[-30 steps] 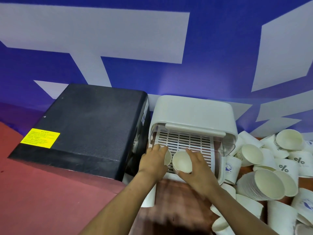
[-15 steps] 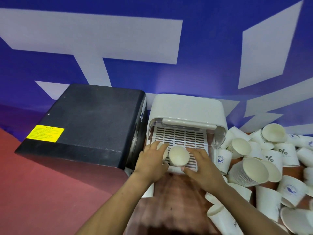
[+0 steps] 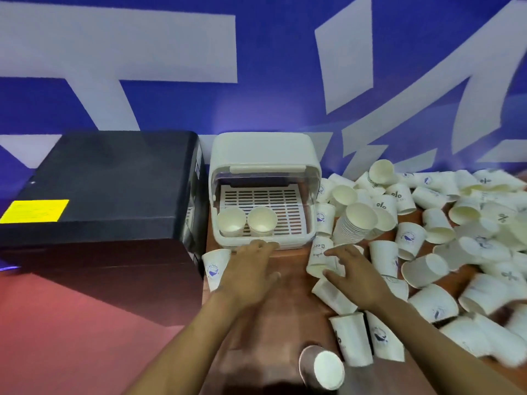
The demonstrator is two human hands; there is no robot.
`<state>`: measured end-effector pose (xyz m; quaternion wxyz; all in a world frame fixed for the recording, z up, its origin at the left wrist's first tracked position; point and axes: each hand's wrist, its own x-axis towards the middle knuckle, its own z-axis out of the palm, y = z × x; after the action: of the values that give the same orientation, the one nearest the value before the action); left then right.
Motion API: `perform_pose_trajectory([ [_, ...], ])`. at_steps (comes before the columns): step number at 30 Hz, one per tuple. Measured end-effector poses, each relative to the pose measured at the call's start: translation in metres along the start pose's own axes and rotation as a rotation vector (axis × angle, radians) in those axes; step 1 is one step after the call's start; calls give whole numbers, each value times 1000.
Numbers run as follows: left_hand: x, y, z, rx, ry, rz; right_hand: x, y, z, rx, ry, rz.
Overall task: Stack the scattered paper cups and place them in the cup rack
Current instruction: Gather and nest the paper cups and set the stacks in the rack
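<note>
Two paper cups (image 3: pixel 231 221) and (image 3: pixel 261 219) stand mouth-up, side by side, on the slotted tray at the front left of the white cup rack (image 3: pixel 263 151), whose clear cover is raised. The left hand (image 3: pixel 251 269) hovers just before the rack's front edge, fingers spread and holding nothing. The right hand (image 3: pixel 355 273) reaches flat-fingered — also holding nothing — onto a tipped cup (image 3: pixel 319 256) at the edge of the scattered cups (image 3: pixel 445 243) covering the brown tabletop (image 3: pixel 285 317). A nested stack (image 3: pixel 355 223) lies on its side beside the rack; a black box (image 3: pixel 105 183) sits left.
</note>
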<state>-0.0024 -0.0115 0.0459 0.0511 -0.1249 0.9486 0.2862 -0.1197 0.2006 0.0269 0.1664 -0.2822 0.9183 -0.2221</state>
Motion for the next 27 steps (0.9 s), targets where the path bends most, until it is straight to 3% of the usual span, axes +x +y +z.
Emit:
perform_pose_trajectory([
  [12, -45, 52, 44, 44, -111, -36, -41, 41, -2, -103, -92, 7],
  [16, -63, 80, 79, -57, -231, -156, -60, 60, 0, -203, -183, -23],
  [27, -81, 128, 150, 201, -329, -462, -83, 82, 25, -367, -181, -70],
])
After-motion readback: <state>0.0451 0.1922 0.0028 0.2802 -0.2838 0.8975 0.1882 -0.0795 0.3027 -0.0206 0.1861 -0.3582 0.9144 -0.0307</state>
